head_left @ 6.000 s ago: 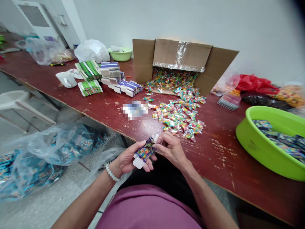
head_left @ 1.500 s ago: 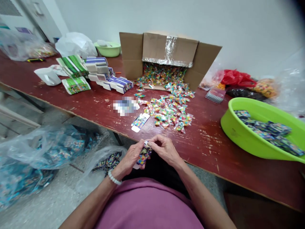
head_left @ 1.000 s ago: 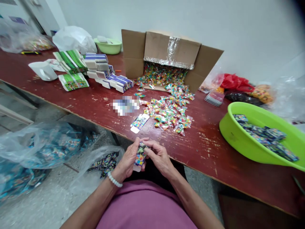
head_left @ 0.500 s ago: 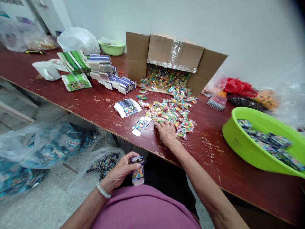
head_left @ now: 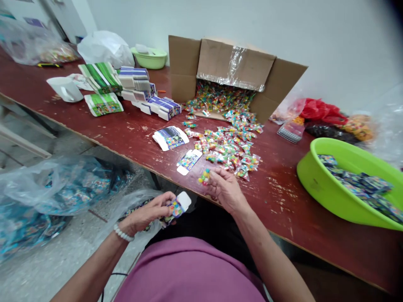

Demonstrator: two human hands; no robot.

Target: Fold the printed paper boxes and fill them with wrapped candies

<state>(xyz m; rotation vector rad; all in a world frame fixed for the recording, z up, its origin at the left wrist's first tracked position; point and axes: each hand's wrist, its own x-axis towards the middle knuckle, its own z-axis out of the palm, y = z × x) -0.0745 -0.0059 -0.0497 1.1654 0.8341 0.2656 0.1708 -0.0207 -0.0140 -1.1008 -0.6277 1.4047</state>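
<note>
We log: the left hand [head_left: 147,213] grips a box [head_left: 177,206], flap open, below the table [head_left: 283,191] edge. The right hand [head_left: 225,189] pinches a candy packet [head_left: 204,176] just above the table, beside the pile [head_left: 229,149].

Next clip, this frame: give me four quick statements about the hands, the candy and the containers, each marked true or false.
1. The left hand holds a small printed carton with its white flap open. True.
2. The right hand holds nothing. False: its fingers pinch a candy packet.
3. The cardboard box lies on its side, and a candy pile spreads from it onto the table. True.
4. The green basin is empty. False: it holds dark printed boxes.
</note>
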